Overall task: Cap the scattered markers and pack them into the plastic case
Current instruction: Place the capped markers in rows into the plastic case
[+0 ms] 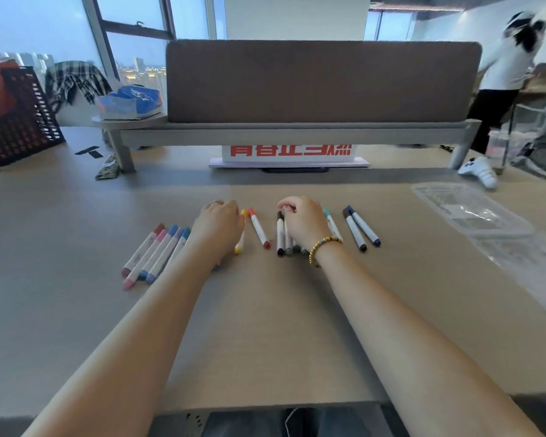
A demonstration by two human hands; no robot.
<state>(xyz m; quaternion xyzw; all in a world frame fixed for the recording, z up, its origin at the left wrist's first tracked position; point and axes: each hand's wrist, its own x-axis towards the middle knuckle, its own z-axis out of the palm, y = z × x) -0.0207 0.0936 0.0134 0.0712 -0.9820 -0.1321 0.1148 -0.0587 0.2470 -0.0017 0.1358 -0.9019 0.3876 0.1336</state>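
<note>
Plastic case (473, 209) x1; pastel markers (158, 253) x5 by left hand (218, 225).

The table (265, 310) has a pale wood-look top, smooth and matt. The markers (158, 250) have white plastic barrels with coloured plastic caps, faintly shiny. The plastic case (473, 209) is clear and glossy, catching glare, and its clear lid (530, 263) beside it looks the same. The partition (322, 80) is covered in brown felt-like cloth, matt and slightly fuzzy. The right wrist carries a bracelet (323, 246) of glossy golden beads. The crate (22, 121) is dark perforated plastic.
</note>
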